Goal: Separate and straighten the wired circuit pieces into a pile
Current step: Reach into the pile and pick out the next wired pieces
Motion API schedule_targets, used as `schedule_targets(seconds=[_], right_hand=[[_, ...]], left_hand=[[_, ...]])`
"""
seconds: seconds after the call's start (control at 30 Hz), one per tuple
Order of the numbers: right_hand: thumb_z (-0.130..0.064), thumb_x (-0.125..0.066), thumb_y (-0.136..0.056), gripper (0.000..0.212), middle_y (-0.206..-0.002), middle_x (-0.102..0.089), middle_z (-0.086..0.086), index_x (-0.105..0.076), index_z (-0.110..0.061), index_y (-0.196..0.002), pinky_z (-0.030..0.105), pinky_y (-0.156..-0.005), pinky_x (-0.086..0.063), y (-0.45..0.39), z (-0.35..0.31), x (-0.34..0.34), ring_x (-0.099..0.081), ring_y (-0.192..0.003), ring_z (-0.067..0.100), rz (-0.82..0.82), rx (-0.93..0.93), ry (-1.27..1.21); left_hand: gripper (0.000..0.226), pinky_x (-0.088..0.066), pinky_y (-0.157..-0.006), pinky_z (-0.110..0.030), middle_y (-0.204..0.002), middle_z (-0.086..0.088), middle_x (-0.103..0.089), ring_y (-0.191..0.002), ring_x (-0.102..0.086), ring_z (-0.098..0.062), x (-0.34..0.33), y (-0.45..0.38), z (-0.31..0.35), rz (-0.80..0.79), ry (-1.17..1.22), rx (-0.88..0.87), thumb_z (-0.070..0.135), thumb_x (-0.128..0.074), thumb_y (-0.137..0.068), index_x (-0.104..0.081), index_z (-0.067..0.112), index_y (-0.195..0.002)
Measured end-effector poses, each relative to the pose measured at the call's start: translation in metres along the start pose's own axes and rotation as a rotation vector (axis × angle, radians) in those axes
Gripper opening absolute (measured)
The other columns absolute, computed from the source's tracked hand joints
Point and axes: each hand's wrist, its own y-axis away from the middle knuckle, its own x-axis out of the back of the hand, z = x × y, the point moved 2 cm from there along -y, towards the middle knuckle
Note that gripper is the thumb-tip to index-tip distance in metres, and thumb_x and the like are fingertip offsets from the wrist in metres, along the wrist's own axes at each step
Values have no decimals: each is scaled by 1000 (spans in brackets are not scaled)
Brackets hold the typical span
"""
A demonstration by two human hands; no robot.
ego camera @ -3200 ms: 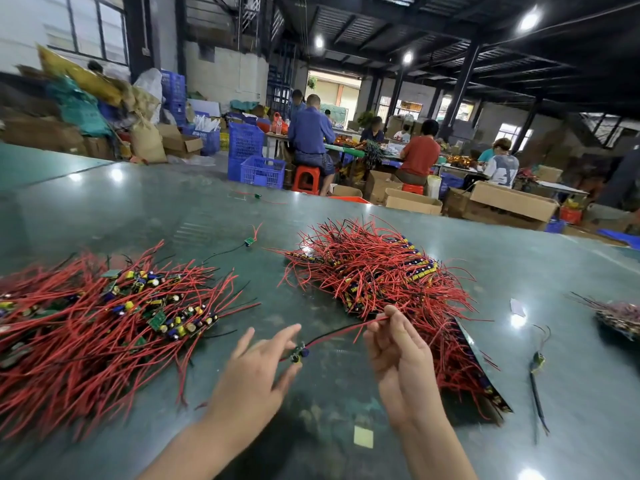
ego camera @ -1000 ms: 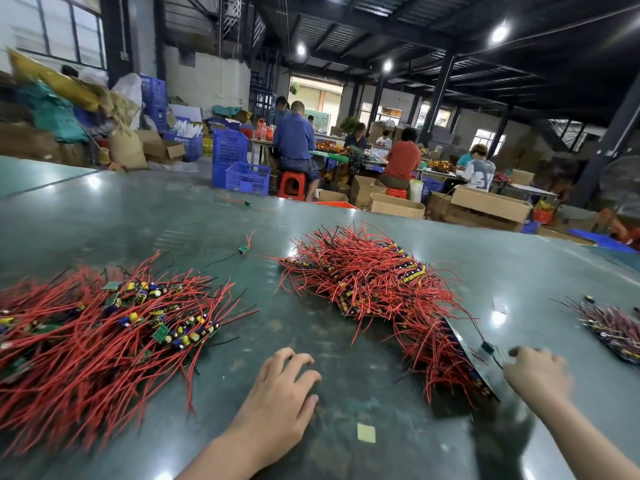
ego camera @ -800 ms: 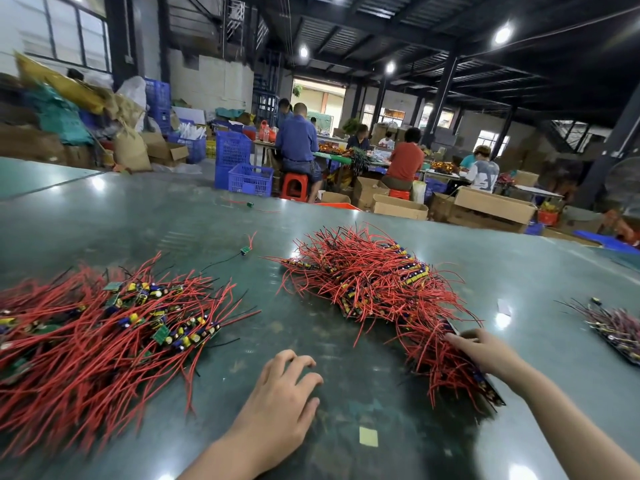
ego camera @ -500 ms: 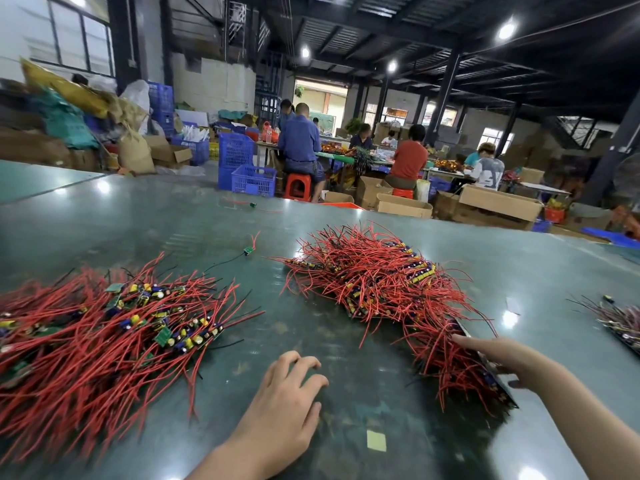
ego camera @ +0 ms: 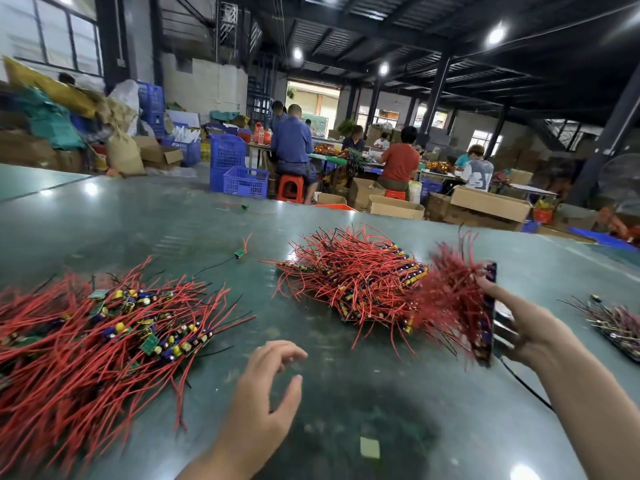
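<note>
A spread pile of separated circuit pieces [ego camera: 104,334] with red wires lies at the left of the green table [ego camera: 381,410]. A tangled heap of red-wired boards [ego camera: 349,275] sits in the middle. My right hand [ego camera: 530,327] grips a board panel bristling with red wires [ego camera: 460,303], tilted up on edge just right of that heap. My left hand [ego camera: 266,386] hovers over the table near the front, fingers loosely spread, holding nothing.
A single small board with wires [ego camera: 239,253] lies behind the piles, another [ego camera: 244,206] farther back. A dark bundle of wired pieces [ego camera: 616,323] lies at the right edge. A pale scrap [ego camera: 370,447] sits on the table in front. People work at tables beyond.
My right hand has taken hold of the wired panel at the heap's right end and lifted it up on edge. My left hand has risen off the table and opened its fingers.
</note>
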Motion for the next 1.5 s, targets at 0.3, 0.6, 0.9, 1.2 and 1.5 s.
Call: schedule_targets(seconds=[0.3,0.6,0.9,1.2,1.5], right_hand=[[-40,-80,-40,93,-78,-64,3,-37,-35,-122,26,-44,-49,89,60,-120,-64,-47,13,-295,-140,-376],[-56,-78,-58,81,-134,-40,2,-39,-31,-125,38,-86,-47,111,107,-140,-48,-107,15,-253,10,-34],[-43,-77,-66,58,-107,-56,-34,-45,-42,-115,10,-86,-40,86,85,-122,-54,-101,-12,-486,372,261],[-19,-83,-67,51,-96,-72,-14,-59,-34,-109,21,-83,-52,77,111,-133,-66,-92,1,-394,509,216],[-11,-81,-68,32,-75,-72,-9,-63,-21,-93,13,-62,-48,83,127,-135,-65,-66,2,-315,650,164]], left_hand=[[75,-34,-105,-17,-139,16,-47,-128,-45,-3,-10,7,32,-69,207,-26,31,-72,-68,-40,26,-136],[19,-41,-75,0,-86,14,-72,-85,-60,15,15,-15,-7,240,429,492,4,-60,-88,-63,22,-92],[16,-52,-70,-19,-95,1,-74,-88,-70,-10,8,-13,-15,7,675,681,16,-63,-83,-72,29,-88],[51,-44,-60,-9,-82,5,-69,-72,-63,2,6,-3,-12,81,271,625,20,-87,-59,-50,29,-91],[51,-49,-70,-32,-81,-1,-69,-79,-65,-16,0,2,-20,184,166,586,15,-88,-57,-49,28,-85]])
